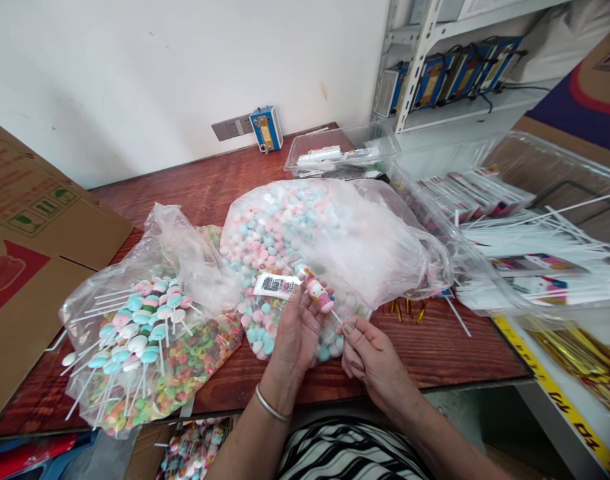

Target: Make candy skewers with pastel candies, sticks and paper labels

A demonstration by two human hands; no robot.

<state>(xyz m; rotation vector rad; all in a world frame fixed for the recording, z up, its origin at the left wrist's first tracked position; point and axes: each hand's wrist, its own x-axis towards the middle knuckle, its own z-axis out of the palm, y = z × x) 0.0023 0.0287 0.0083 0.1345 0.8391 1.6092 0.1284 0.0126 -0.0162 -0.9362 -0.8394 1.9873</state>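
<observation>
A lollipop in a pink-and-white cartoon-print wrapper is held in front of me, tilted, with its white stick pointing down to the right. My right hand is closed, pinching the lower part of that stick. My left hand has its thumb against a small white packet with black print, while its fingers curl behind the lollipop's head. Under both hands lies a clear bag of pastel candies. To the left, flat pastel lollipops are heaped on a clear bag of coloured ring candies.
A clear tray of white sticks and printed cards stands to the right, with gold ties below it. Another clear bin sits behind the bags. A blue device leans at the wall. A cardboard box borders the left.
</observation>
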